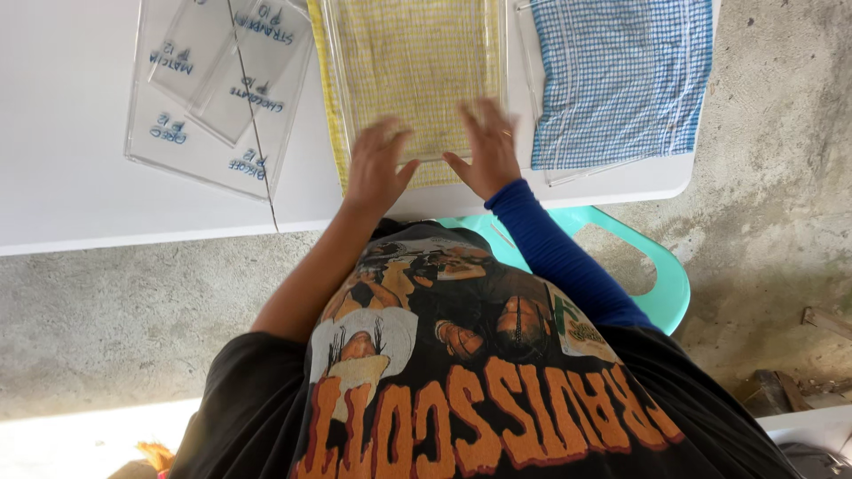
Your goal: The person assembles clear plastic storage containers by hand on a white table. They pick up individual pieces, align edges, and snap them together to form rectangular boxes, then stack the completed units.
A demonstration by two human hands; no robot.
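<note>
both hands lie flat, fingers spread, on a clear plastic sheet (pixel 417 71) that covers a yellow checked cloth (pixel 410 62) on the white tabletop (pixel 71 195). the left hand (pixel 377 168), on a bare forearm, presses the near edge of the sheet with its fingers fanned; the right hand (pixel 486 146), on an arm in a blue sleeve (pixel 559 257), rests just beside it, palm down, blurred at the fingertips. neither hand pinches anything. the cloth is a pale yellow weave crossed with fine lines, lying flat and smooth under the transparent rectangle, its left edge showing past the sheet as a bright yellow strip. to the right, a blue-and-white checked cloth (pixel 621 80) lies on the tabletop under another clear sheet, one corner hanging at the table's edge. to the left, a loose stack of clear plastic templates (pixel 213 89) with blue handwriting lies at a slant, well apart from the hands. a teal plastic chair (pixel 666 284) stands below the tabletop on the concrete floor (pixel 781 177), near the person's black printed shirt (pixel 461 390).
</note>
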